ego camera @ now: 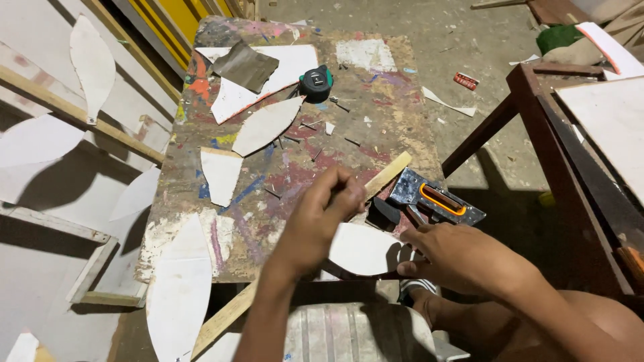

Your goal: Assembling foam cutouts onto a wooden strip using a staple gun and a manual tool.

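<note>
— What's hard to see?

— The left hand [322,214] is curled around the near end of a wooden strip [387,175], hiding it. The right hand [456,258] pinches the tip of a white leaf-shaped cutout [362,249] at the counter [402,121] edge; part of a staple gun [436,201] sits behind it.

— Counts?

— One tape measure [316,81], one staple gun, three more white cutouts on the counter, several loose nails.

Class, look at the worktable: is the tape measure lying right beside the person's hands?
No: the tape measure lies at the far end of the paint-stained table, well apart from the left hand and right hand at the near edge.
</note>
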